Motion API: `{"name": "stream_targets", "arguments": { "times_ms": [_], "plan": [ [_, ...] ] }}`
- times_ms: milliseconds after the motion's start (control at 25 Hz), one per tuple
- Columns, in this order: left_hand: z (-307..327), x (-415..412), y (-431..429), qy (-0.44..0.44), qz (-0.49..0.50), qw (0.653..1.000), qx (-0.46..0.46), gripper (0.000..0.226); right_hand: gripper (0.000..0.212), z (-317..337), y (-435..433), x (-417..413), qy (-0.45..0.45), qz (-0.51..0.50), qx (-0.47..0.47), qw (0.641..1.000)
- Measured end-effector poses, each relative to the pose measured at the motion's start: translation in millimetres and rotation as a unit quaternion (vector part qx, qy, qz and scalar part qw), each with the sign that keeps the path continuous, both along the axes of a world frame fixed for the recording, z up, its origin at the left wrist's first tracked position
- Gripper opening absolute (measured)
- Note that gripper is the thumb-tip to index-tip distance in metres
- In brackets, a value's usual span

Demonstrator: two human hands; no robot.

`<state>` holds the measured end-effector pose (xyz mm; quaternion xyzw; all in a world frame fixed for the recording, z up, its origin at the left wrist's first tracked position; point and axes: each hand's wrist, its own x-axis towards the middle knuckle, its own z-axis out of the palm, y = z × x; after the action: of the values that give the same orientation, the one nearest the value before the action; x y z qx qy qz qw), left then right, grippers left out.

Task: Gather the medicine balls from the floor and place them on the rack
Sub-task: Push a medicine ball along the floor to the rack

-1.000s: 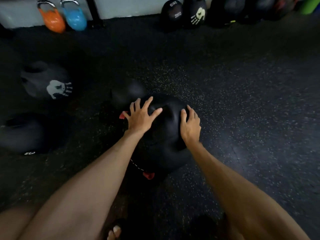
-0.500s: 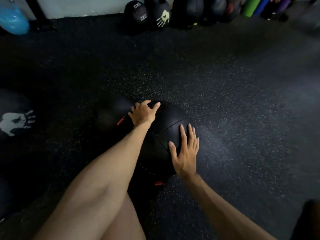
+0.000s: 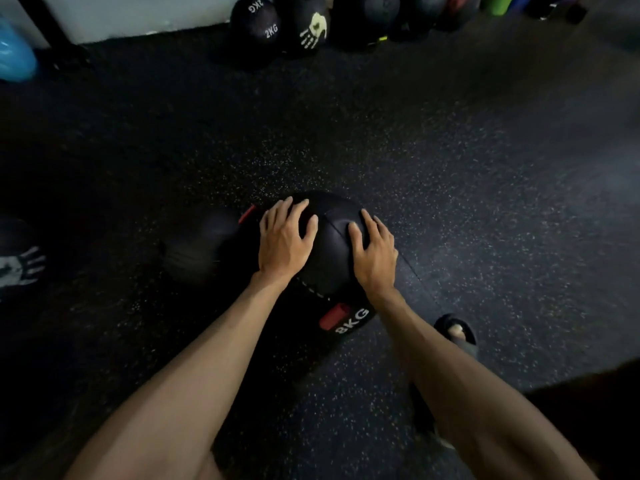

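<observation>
Black panels joined by a pale stitched seam make up the 8KG ball (image 3: pixel 325 261). It sits on the speckled rubber floor (image 3: pixel 485 202) in the middle of the head view. Its white weight mark and a red tab (image 3: pixel 333 316) are turned toward the person.

Both bare arms reach forward and down from the bottom edge, nearly straight, and converge on the top of the ball. The left hand (image 3: pixel 284 240) lies palm-down on the upper left of the ball. Its fingers are spread and lightly bent to follow the curve, with the tips reaching the far side, and the thumb angles out toward the seam. The right hand (image 3: pixel 375 252) lies palm-down on the upper right, fingers stretched forward and a little apart, thumb pointing inward. The two thumbs are near each other but apart, with the seam between them. Both hands rest flat on the surface with loose, extended fingers and clasp nothing.

A second black ball (image 3: pixel 197 251) lies just beside the 8KG ball on its left; the dark hides whether they touch. Well apart, at the left edge, sits a ball with a white handprint (image 3: pixel 17 266).

Along the pale wall (image 3: pixel 138 12) at the top stands a 2KG ball (image 3: pixel 258 24). Another handprint ball (image 3: pixel 311 27) is just to its right, and more dark balls follow, too dim to read. A blue rounded object (image 3: pixel 14 53) shows at the upper left edge, near a black post (image 3: pixel 38 19). A foot in a dark sandal (image 3: pixel 455 332) stands on the floor just right of the right forearm.
</observation>
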<state>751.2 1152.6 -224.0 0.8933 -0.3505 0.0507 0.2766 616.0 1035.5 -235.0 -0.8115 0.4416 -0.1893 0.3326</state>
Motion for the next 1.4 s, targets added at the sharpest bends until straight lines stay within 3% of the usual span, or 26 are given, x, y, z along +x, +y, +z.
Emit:
{"name": "stream_targets", "arguments": {
  "times_ms": [280, 440, 600, 800, 920, 1040, 1200, 1400],
  "plan": [
    [-10.4, 2.0, -32.3, -0.036, 0.073, 0.997, -0.011, 0.058, 0.068, 5.8, -102.0, 87.2, 0.012, -0.012, 0.096, 0.995],
    [-15.5, 4.4, -59.4, -0.068, 0.132, 0.989, 0.014, 0.07, 0.056, 10.5, -155.4, 143.9, 0.04, -0.016, 0.165, 0.985],
    [-15.8, 27.5, -88.5, -0.054, 0.174, 0.983, 0.006, 0.065, 0.051, 6.7, -195.2, 189.3, 0.042, 0.038, 0.192, 0.98],
    [5.1, 95.4, -134.1, 0.031, 0.26, 0.963, 0.057, 0.061, 0.045, 6.4, -213.6, 213.5, -0.024, 0.183, 0.115, 0.976],
    [15.9, 136.2, -159.0, 0.15, 0.329, 0.93, 0.071, 0.061, 0.056, -3.3, -204.5, 192.3, -0.04, 0.255, 0.006, 0.966],
    [22.9, 168.4, -176.2, 0.193, 0.379, 0.902, 0.076, 0.066, 0.072, -9.4, -199.5, 177.1, -0.025, 0.317, -0.074, 0.945],
    [21.3, 186.0, -179.9, 0.166, 0.352, 0.92, 0.049, 0.059, 0.072, -6.0, -209.8, 218.7, 0.001, 0.302, -0.056, 0.952],
    [-1.0, 175.3, -173.6, 0.0, 0.266, 0.957, 0.117, 0.066, 0.071, 9.5, -235.6, 317.4, 0.046, 0.272, 0.045, 0.96]
  ]
}}
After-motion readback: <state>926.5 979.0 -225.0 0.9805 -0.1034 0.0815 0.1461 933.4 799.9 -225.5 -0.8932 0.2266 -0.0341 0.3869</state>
